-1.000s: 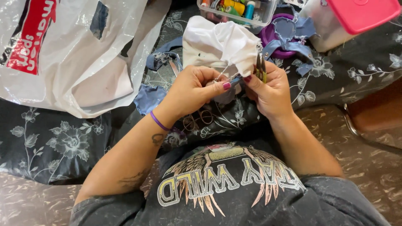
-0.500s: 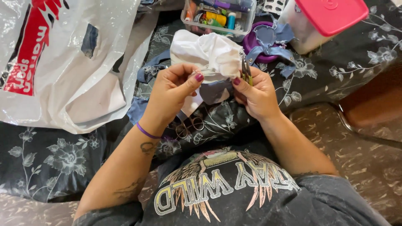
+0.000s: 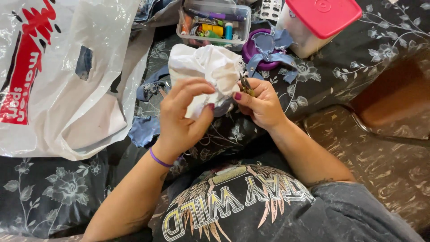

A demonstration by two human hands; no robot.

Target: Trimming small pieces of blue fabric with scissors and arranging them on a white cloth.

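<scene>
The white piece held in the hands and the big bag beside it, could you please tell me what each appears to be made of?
The white piece looks like woven cotton-type fabric: matte, softly crumpled, with a frayed edge. The left hand grips it; the right hand holds small snips, seemingly metal, at its edge. The big bag looks like thin plastic film: glossy, translucent, sharply creased.
</scene>
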